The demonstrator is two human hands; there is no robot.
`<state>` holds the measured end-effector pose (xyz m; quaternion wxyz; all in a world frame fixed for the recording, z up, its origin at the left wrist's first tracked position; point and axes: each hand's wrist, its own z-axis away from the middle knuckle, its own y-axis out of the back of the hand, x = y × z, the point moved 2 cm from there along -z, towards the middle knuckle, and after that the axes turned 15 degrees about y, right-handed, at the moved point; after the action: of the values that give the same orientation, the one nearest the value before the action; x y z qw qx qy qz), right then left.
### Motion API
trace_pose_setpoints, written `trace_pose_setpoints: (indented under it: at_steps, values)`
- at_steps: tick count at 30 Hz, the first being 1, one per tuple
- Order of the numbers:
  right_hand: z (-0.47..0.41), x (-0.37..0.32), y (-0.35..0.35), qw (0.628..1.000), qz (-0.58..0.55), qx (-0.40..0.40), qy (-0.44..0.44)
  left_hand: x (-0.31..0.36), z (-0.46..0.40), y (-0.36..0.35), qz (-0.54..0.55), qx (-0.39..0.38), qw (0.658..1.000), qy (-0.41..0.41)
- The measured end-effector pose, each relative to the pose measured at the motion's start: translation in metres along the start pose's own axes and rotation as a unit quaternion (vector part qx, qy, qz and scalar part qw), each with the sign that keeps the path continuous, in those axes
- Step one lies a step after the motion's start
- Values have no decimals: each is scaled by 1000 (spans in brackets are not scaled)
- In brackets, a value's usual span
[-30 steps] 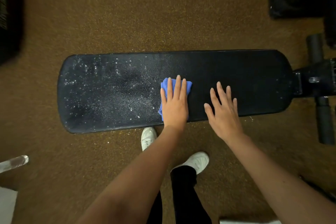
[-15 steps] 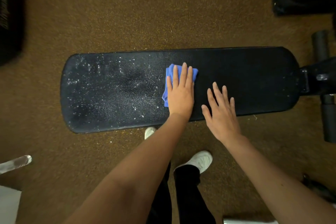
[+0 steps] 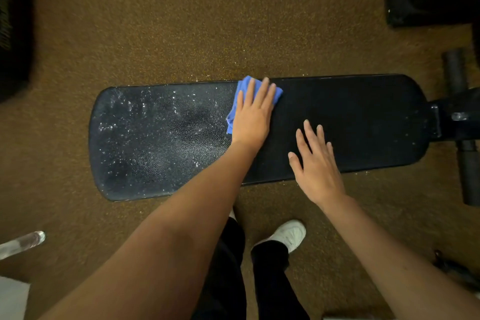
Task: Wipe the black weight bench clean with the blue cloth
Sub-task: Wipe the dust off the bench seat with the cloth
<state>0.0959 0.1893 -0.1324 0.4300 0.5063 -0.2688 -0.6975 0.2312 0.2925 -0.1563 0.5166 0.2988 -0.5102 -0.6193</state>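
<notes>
Half the bench [image 3: 350,122] looks clean. The cloth [image 3: 235,109] is pressed flat at its far edge under the left hand [image 3: 252,117]; the right hand [image 3: 318,163], spread, rests beside. Overlapping strokes should be carried toward the speckled end.

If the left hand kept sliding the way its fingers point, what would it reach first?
The left hand, flat on the blue cloth, points toward the bench's far edge, which lies right at its fingertips. Beyond that edge only brown floor shows, so the way looks free.
</notes>
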Motion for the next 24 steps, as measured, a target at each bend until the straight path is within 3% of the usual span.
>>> trace_pose_setpoints:
  at_steps: [2,4,10,19,24]
  values:
    - [-3,-5,-2,1000,0,-4,5,-4,3,-2,-28,-9,996,-88]
    - [-6,-9,-3,1000,0,-8,8,-16,-7,0,-42,5,991,-125]
    - [-10,-9,0,1000,-1,-15,6,-18,-15,2,72,42,992,94]
    - [-17,-15,1,1000,5,-22,-12,-7,-17,1,20,9,997,-78]
    - [-17,-14,4,1000,-2,-27,-7,-34,-18,6,46,26,997,59]
